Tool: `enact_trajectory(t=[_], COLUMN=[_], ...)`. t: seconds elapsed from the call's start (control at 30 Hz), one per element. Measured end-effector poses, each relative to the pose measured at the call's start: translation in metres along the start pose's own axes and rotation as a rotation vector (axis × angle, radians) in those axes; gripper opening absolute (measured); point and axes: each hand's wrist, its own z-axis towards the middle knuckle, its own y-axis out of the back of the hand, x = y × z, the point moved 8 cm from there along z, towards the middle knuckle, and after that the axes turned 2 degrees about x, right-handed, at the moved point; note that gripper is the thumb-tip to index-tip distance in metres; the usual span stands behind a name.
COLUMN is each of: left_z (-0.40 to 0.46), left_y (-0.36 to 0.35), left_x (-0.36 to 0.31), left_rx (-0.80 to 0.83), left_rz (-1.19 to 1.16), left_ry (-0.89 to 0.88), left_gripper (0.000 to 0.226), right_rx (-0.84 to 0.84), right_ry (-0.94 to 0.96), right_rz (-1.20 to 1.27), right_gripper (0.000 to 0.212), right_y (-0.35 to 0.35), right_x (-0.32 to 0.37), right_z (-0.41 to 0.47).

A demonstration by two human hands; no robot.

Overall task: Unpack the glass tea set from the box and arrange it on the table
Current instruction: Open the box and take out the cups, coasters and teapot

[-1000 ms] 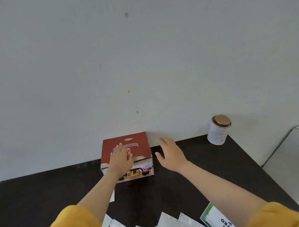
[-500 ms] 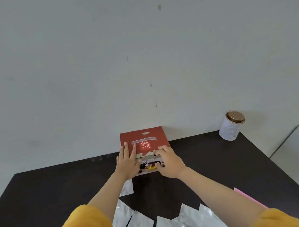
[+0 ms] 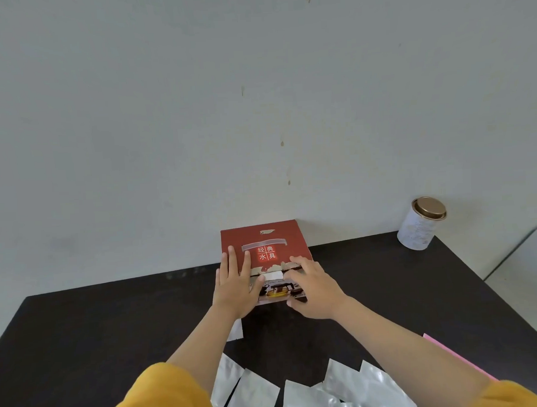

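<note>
The right hand (image 3: 312,289) has come onto the box (image 3: 264,245), fingers curled at its lid seam; the left hand (image 3: 235,284) presses flat, fingers straight. Nearest lie pouches (image 3: 355,384); the box sits mid-table (image 3: 82,334) against the wall. Hold it steady, lift the flap gently.

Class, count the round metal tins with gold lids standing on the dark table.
1: the white round tin with a gold lid stands at the dark table's far right corner, by the wall. None seems hidden.
</note>
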Motion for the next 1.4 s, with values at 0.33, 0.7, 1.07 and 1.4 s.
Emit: enact_trajectory(t=[0.33,0.7,1.07,1.4], left_z=[-0.002,-0.027,-0.099,-0.104], left_y=[-0.001,0.010,-0.002,0.048], left_x=[0.001,0.007,0.003,-0.001], left_rx=[-0.031,-0.270,-0.270,-0.413], left_rz=[-0.022,-0.734,-0.717,-0.834], left_ry=[0.057,0.345,0.280,0.196], left_gripper=[0.085,0.096,0.099,0.115], right_rx=[-0.139,-0.202,-0.250,-0.381], right_ry=[0.024,-0.473,-0.388,-0.279], right_rz=[0.092,0.887,0.943,1.003], right_gripper=[0.056,0.054,0.056,0.056], right_y=[0.014,0.001,-0.012,0.036], right_x=[-0.014,-0.031,0.000,0.007], right_z=[-0.006,0.003,-0.078,-0.067])
